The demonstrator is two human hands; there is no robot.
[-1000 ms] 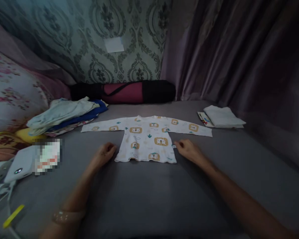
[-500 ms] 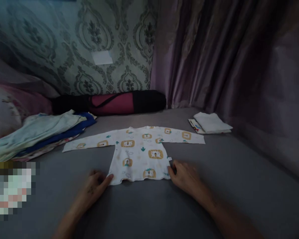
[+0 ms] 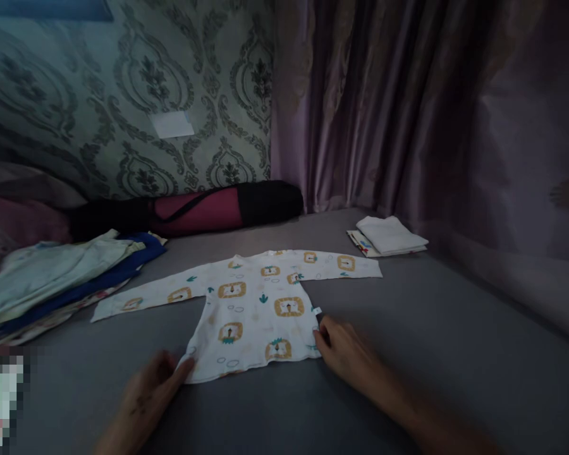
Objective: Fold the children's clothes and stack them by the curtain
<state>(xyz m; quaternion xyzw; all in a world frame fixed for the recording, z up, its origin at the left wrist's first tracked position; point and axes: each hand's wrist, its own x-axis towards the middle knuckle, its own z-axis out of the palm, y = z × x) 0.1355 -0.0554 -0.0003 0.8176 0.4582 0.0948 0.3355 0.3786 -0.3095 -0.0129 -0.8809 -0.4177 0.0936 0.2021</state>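
Observation:
A small white long-sleeved shirt (image 3: 246, 316) printed with orange lion faces and green leaves lies spread flat, its sleeves stretched out to both sides. My left hand (image 3: 154, 385) pinches the lower left corner of its hem between thumb and fingers. At the lower right side, just below a small white tag, my right hand (image 3: 344, 344) grips the shirt's edge. Both hands rest close to the grey bed sheet (image 3: 246, 417) under the shirt.
Loose clothes (image 3: 52, 272) in pale green and blue are piled at the left. Folded white cloths (image 3: 391, 235) lie at the back right. A black and maroon long bag (image 3: 199, 212) runs along the patterned wall (image 3: 208, 82), beside a purple curtain (image 3: 341, 107).
The view has turned slightly to the right. My left hand has pulled its hem corner toward me and outward, and the hem looks straighter. The right hand keeps its hold.

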